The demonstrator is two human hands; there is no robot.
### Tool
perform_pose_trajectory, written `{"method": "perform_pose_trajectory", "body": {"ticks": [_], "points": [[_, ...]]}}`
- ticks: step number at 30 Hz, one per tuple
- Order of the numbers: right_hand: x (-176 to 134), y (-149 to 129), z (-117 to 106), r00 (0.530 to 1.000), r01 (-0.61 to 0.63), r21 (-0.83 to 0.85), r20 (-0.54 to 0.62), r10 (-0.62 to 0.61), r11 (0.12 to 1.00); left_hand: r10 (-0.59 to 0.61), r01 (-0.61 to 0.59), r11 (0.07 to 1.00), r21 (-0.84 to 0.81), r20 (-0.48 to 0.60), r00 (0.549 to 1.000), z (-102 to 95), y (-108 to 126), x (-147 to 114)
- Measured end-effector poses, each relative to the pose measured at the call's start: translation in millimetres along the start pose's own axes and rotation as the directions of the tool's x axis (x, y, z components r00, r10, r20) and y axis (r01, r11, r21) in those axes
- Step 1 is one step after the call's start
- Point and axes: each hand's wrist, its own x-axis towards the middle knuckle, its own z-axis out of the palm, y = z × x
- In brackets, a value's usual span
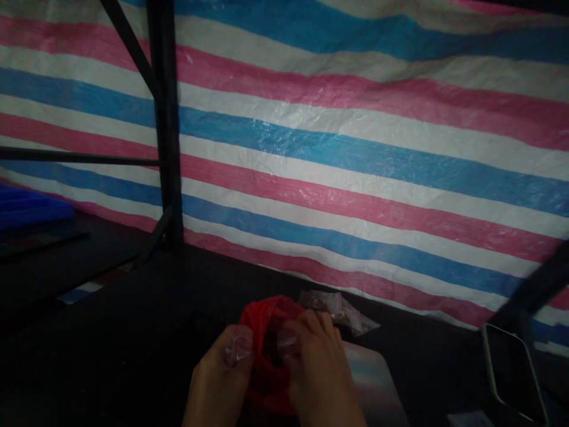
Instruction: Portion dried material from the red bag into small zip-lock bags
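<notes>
A red plastic bag (271,388) stands with its mouth open between my two hands on the dark surface. My left hand (222,376) is closed at the bag's left rim, with a small crumpled piece of clear plastic (239,348) at its thumb and fingers. Over the right side of the mouth, my right hand (322,370) has its fingers curled inward. Something clear and shiny (288,342) shows at its thumb; its kind is unclear. What lies inside the red bag is dark and hard to make out.
Several small clear bags (340,311) with little parts lie behind my right hand. A pale, smooth-cornered panel (373,379) is beside it. A phone (513,373) leans at the right. Black frame posts (169,130), a striped sheet (355,148) and a blue tray (33,206) stand around.
</notes>
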Motion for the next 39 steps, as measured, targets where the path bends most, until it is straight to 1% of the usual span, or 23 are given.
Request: {"method": "perform_pose_trajectory", "body": {"ticks": [2,4,6,8,12,14,16,18,21,24,28,34,37,39], "points": [[1.1,-1.6,10.4,0.991,-0.063,-0.07,0.114,0.07,0.996,-0.012,0.012,1.0,-0.019,-0.009,1.0,2.0,-0.8,0.0],[1.4,-1.0,15.6,0.98,-0.112,-0.132,0.147,0.131,0.985,-0.012,0.012,0.999,-0.046,0.007,1.0,3.7,-2.0,-0.2],[1.3,0.5,17.9,0.979,-0.135,-0.176,0.129,0.159,0.975,-0.013,0.016,0.996,-0.09,0.038,0.999,6.1,-1.8,-0.6],[1.2,2.5,21.7,0.984,-0.128,-0.177,0.103,0.148,0.976,-0.032,0.041,0.987,-0.155,0.062,0.998,9.6,0.6,-1.3],[2.9,8.9,37.2,0.992,-0.111,-0.069,0.048,0.115,0.991,-0.082,0.093,0.962,-0.257,0.055,0.995,15.9,7.3,-2.2],[4.0,11.9,42.9,0.994,-0.111,-0.003,0.015,0.111,0.994,-0.116,0.12,0.951,-0.286,0.031,0.993,15.6,8.8,-1.7],[4.8,13.1,43.8,0.994,-0.11,0.039,-0.008,0.11,0.993,-0.15,0.143,0.941,-0.307,-0.001,0.989,12.7,9.3,-0.5],[5.1,12.0,41.2,0.992,-0.127,0.028,-0.007,0.128,0.991,-0.168,0.15,0.936,-0.32,-0.032,0.985,8.4,10.1,1.0],[5.4,8.4,37.0,0.985,-0.171,-0.051,0.011,0.172,0.984,-0.163,0.132,0.931,-0.339,-0.064,0.985,2.4,12.8,2.6],[6.2,7.1,38.0,0.985,-0.173,-0.071,0.009,0.174,0.982,-0.143,0.113,0.928,-0.355,-0.06,0.988,0.2,15.0,3.0],[7.3,11.0,43.2,0.994,-0.105,0.035,-0.002,0.105,0.994,-0.089,0.08,0.92,-0.383,-0.007,0.996,4.0,12.4,2.7],[6.1,15.9,45.2,0.999,-0.05,0.174,-0.001,0.051,0.983,-0.058,0.051,0.917,-0.396,-0.004,0.998,8.6,8.6,3.6],[6.1,18.0,45.7,0.995,-0.094,0.265,-0.018,0.102,0.96,-0.046,0.045,0.933,-0.356,0.008,0.999,6.2,9.4,5.3],[7.1,21.4,45.6,0.985,-0.149,0.321,-0.035,0.169,0.935,-0.014,0.006,0.954,-0.3,-0.025,1.0,4.1,6.8,7.1]]}}
